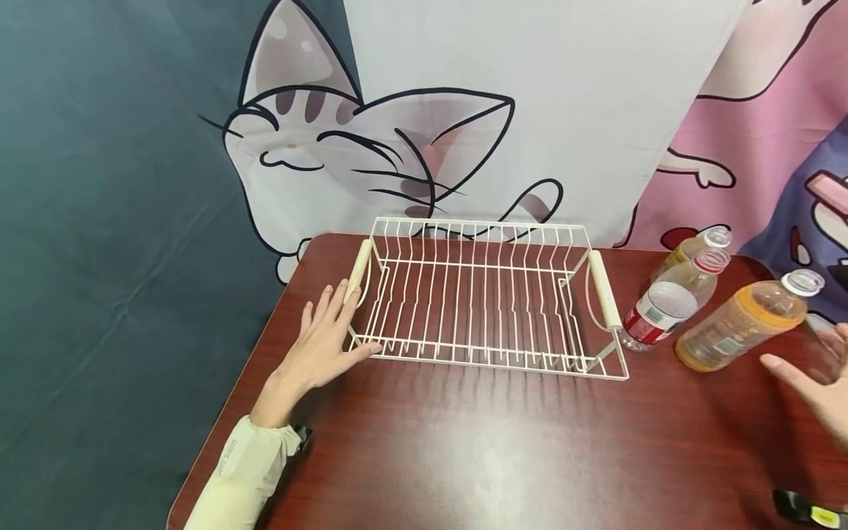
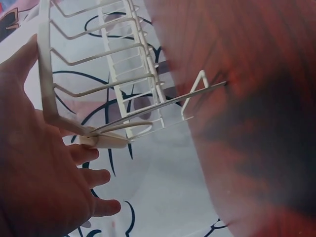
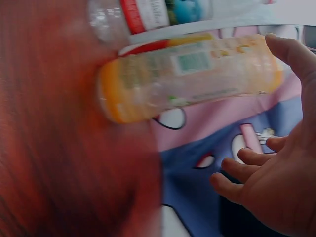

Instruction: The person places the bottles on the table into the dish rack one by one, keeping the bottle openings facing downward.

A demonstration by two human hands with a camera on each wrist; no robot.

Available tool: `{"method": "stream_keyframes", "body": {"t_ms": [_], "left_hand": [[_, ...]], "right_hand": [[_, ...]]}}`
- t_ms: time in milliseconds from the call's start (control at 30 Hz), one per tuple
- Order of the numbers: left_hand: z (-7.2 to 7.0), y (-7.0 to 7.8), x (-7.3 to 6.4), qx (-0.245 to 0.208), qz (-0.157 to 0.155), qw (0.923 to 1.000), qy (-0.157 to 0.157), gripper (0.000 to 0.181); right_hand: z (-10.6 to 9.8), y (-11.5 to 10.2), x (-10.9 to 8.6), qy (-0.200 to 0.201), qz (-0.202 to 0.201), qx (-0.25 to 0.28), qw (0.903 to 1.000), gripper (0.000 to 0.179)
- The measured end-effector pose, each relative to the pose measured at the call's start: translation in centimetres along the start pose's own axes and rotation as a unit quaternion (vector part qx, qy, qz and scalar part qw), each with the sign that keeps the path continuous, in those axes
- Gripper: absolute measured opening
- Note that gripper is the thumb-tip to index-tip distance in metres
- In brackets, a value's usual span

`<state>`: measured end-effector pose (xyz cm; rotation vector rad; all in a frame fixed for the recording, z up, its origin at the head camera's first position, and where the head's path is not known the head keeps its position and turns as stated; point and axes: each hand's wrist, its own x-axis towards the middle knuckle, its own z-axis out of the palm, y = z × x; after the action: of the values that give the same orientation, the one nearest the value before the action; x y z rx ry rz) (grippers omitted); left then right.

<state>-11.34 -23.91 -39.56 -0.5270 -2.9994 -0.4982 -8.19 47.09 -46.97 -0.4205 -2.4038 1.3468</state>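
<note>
A white wire dish rack (image 1: 604, 291) with pale rounded handles stands at the table's back edge. My left hand (image 1: 324, 342) lies at its left end, fingers spread over the left handle (image 1: 363, 261) and thumb along the front corner. In the left wrist view those fingers (image 2: 101, 177) are extended beside the handle, not wrapped around it. At far right, my right hand (image 1: 824, 390) is beside an orange-tinted clear bottle (image 1: 732, 331), thumb extended toward it. The right wrist view shows the fingers (image 3: 237, 170) spread, with the bottle apart from the palm.
A clear bottle with a red and white label (image 1: 662, 313) stands between the rack and the orange bottle. Behind it is another bottle with a yellowish label (image 1: 679, 254). The dark red table (image 1: 464, 456) meets a cartoon cat cloth (image 1: 563, 110) at the back.
</note>
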Motion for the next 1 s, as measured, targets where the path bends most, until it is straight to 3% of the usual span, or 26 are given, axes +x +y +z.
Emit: {"method": "stream_keyframes", "body": {"t_ms": [100, 267, 400, 533, 700, 1000], "left_hand": [[0.4, -0.1, -0.1, -0.010, -0.007, 0.9999, 0.000, 0.103], [0.8, -0.1, -0.1, -0.023, -0.014, 0.9996, 0.001, 0.106], [0.9, 0.0, -0.1, -0.027, -0.013, 0.9995, 0.004, 0.106], [0.9, 0.0, 0.0, -0.032, -0.009, 0.9994, 0.005, 0.106], [0.9, 0.1, -0.1, -0.036, -0.011, 0.9993, 0.008, 0.106], [1.3, 0.0, -0.1, -0.034, -0.008, 0.9992, 0.018, 0.104]], "right_hand": [[0.6, 1.7, 0.6, -0.009, -0.027, -0.010, 0.9996, 0.095], [2.0, -2.9, -1.2, -0.030, -0.045, 0.032, 0.9980, 0.091], [3.1, -4.8, -1.9, -0.041, -0.054, 0.049, 0.9965, 0.089], [4.0, -4.7, -2.2, -0.026, -0.033, 0.030, 0.9987, 0.086], [5.0, -4.4, -2.1, 0.003, 0.004, 0.050, 0.9988, 0.079], [6.2, -5.6, -1.8, 0.085, 0.083, 0.069, 0.9904, 0.071]]}}
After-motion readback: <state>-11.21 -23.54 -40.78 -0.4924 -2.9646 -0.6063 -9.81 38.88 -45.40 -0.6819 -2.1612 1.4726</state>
